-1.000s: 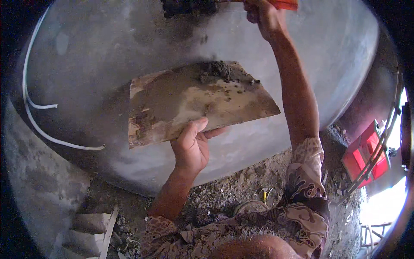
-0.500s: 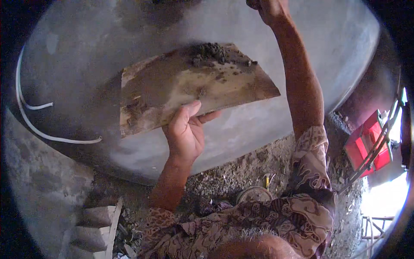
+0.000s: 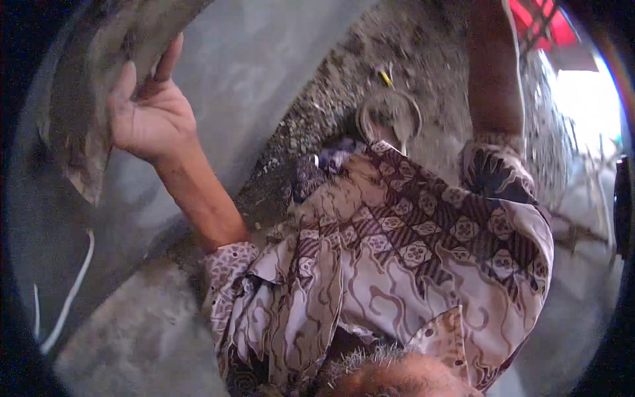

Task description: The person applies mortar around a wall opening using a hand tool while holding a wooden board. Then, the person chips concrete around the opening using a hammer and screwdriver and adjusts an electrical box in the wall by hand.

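At the upper left, my left hand grips the edge of a wooden board, its thumb over the near face and the other fingers partly hidden. The board is smeared with grey and cut off by the picture's upper rim. My right forearm runs up past the top edge at the right, so the right hand and anything in it are out of sight. Both arms wear short patterned sleeves.
A smooth grey plastered surface lies beyond the left arm. Rough gravelly ground holds a round bucket and a small yellow-handled tool. White tubes stick out at lower left; something red stands upper right.
The view has swung, so the board and my left hand now appear at the upper left. My right hand has left the picture at the top. The left hand keeps its hold.
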### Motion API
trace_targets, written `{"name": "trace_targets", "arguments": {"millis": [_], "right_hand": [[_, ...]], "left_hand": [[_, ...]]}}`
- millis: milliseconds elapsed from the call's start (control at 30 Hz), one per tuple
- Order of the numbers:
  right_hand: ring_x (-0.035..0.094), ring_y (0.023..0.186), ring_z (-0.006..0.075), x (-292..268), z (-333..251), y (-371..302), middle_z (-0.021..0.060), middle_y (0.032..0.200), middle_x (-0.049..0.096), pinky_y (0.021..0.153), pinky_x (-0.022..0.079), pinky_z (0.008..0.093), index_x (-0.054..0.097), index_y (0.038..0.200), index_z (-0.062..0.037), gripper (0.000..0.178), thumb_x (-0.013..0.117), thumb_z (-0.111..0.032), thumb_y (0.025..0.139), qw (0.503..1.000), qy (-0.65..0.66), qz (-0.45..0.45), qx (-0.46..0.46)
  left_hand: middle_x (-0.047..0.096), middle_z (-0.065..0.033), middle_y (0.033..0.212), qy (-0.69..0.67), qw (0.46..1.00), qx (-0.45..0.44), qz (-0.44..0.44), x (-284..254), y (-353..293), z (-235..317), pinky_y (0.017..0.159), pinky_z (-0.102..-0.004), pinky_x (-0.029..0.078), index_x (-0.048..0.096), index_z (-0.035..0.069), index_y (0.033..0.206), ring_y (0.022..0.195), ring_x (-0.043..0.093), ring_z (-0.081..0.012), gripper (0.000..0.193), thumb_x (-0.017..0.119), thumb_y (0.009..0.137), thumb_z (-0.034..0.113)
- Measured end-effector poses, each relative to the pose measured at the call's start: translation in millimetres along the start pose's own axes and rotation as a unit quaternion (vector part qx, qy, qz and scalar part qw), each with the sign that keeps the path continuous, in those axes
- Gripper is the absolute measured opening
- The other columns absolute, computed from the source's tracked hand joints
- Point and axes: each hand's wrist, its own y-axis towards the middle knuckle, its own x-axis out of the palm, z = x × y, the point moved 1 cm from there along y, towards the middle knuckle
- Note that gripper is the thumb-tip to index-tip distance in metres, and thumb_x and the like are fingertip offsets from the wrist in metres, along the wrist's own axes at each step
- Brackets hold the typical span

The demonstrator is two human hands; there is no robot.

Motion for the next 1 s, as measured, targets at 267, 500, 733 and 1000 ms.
{"name": "trace_targets", "arguments": {"millis": [267, 500, 733, 1000], "right_hand": [[0.051, 0.056, 0.0058, -279, 14, -340, -0.0038, 0.073, 0.061, 0.051, 0.041, 0.0208, 0.064, 0.092, -0.0112, 0.025, 0.056, -0.034, 0.093, 0.855, -0.088, 0.322, 0.397], [0.055, 0.057, 0.0099, -225, -28, -394, 0.0047, 0.08, 0.062, 0.044, 0.045, 0.0245, 0.057, 0.107, -0.0051, 0.025, 0.061, -0.022, 0.089, 0.796, -0.107, 0.429, 0.414], [0.058, 0.087, 0.0153, -170, 31, -339, 0.0106, 0.118, 0.056, 0.068, 0.05, 0.0285, 0.038, 0.136, -0.0034, 0.057, 0.06, -0.026, 0.089, 0.865, 0.164, 0.264, 0.395], [0.058, 0.073, 0.0119, -116, 135, -306, 0.0102, 0.097, 0.061, 0.06, 0.047, 0.0242, 0.048, 0.126, 0.003, 0.05, 0.061, -0.024, 0.086, 0.86, -0.247, 0.097, 0.436]], "left_hand": [[0.053, -0.0189, 0.124, -0.07, 0.961, -0.26, 0.053, 22, -121, -106, 0.081, -0.0511, 0.058, 0.041, -0.007, 0.129, 0.107, 0.059, -0.0318, 0.051, 0.049, 0.079, 0.0], [0.059, -0.0141, 0.106, -0.083, 0.868, -0.479, 0.098, -22, -183, -193, 0.083, -0.0485, 0.057, 0.054, -0.005, 0.109, 0.096, 0.062, -0.0292, 0.03, 0.053, 0.08, 0.003], [0.057, -0.0116, 0.099, -0.03, 0.812, -0.574, 0.1, -35, -206, -335, 0.068, -0.0397, 0.062, 0.055, -0.004, 0.104, 0.092, 0.061, -0.0256, 0.027, 0.056, 0.077, 0.001], [0.055, -0.0146, 0.103, 0.085, 0.818, -0.564, 0.072, -38, -232, -355, 0.061, -0.039, 0.063, 0.054, -0.009, 0.102, 0.093, 0.06, -0.0263, 0.031, 0.057, 0.074, 0.003]]}}
